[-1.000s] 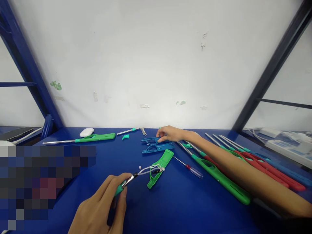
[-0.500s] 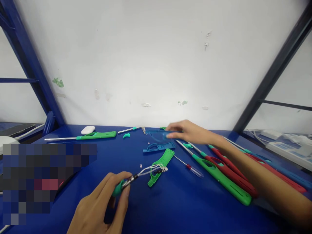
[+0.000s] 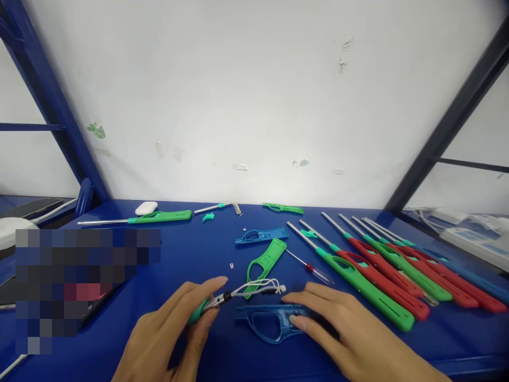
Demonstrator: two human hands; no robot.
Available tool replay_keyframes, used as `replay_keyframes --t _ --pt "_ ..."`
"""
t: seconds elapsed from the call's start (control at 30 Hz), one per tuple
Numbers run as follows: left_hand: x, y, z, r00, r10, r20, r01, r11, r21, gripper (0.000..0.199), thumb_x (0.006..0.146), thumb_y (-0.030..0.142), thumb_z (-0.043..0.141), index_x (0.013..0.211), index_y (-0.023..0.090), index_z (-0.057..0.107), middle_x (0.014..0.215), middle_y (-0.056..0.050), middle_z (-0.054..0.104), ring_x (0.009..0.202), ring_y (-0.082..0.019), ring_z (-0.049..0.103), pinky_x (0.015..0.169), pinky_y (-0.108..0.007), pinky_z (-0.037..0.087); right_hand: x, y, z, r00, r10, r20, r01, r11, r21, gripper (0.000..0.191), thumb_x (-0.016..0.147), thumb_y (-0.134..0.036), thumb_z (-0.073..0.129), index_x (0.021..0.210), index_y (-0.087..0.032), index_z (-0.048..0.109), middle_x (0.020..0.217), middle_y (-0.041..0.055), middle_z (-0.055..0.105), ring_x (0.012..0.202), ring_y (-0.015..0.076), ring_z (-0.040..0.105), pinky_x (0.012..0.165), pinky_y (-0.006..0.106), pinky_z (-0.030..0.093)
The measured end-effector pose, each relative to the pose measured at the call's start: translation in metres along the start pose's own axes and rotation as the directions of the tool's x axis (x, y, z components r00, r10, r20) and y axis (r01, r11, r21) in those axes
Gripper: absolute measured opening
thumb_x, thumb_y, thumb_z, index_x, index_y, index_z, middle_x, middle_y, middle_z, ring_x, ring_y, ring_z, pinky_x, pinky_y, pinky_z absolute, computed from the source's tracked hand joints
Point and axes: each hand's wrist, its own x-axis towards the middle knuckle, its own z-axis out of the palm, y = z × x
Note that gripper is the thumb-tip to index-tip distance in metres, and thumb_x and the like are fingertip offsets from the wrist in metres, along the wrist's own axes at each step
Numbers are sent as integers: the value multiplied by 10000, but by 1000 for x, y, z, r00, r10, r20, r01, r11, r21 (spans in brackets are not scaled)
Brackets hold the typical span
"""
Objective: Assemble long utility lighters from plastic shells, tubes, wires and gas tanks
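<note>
Blue shell [image 3: 284,321], held above or on the near part of the table [image 3: 167,254], just right of the left hand and nearer the viewer than the other parts; whether it touches the surface cannot be told. The right hand [image 3: 334,323] is partly curled and grips the shell's right end, the fingers over the far edge and the thumb on the near side by the loop; the plain end points left. The left hand [image 3: 170,329] is closed to a pinch, thumb and index finger clasping a metal tube [image 3: 214,302] with a teal collar [image 3: 194,314]; its remaining fingers are mostly hidden. White wires [image 3: 256,287] run rightward from the tube, crossing in view the lower end of a green shell [image 3: 272,257]. Beyond lies a second blue shell [image 3: 270,234]; to the right, a screwdriver [image 3: 314,269] and a row of lighters [image 3: 376,294].
</note>
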Motion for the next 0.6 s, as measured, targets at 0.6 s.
replay_keyframes --t 0.6 --pt "13 6 0 980 164 112 -158 986 -61 246 1208 368 468 1391 335 629 1172 33 831 1020 -108 847 894 -126 632 35 -46 -2 981 -105 -166 123 987 105 281 1108 -482 660 1374 -426 734 1339 51 823 1217 317 808 1032 485 709"
